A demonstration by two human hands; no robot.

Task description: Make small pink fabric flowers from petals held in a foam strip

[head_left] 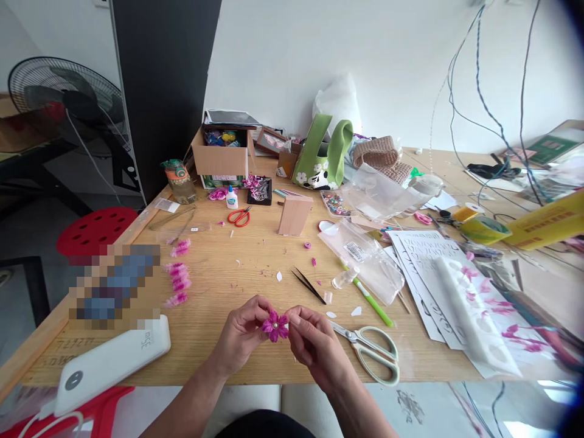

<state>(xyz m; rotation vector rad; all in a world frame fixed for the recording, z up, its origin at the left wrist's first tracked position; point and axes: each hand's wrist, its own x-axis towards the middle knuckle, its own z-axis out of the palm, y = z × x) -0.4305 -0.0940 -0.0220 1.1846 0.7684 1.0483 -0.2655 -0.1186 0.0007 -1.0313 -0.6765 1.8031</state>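
A small magenta craft flower (275, 326) with a pearl-like centre faces me near the table's front edge. My left hand (244, 334) pinches it from the left side. My right hand (314, 344) has its thumb and finger closed at the flower's right petal; the exact contact is partly hidden by the fingers. Just right of my right hand lie white-handled scissors (376, 353). Black tweezers (309, 286) rest beyond my hands, with small white petal-shaped pieces (356, 311) scattered about.
Pink fuzzy pieces (177, 277) lie to the left, near a white power bank (114, 362). A wooden block (295, 216) stands mid-table. Red-handled pliers (239, 216) and a glue bottle (232, 198) sit farther back. Printed sheets (420, 274) and a green pen-like tool (371, 301) are on the right.
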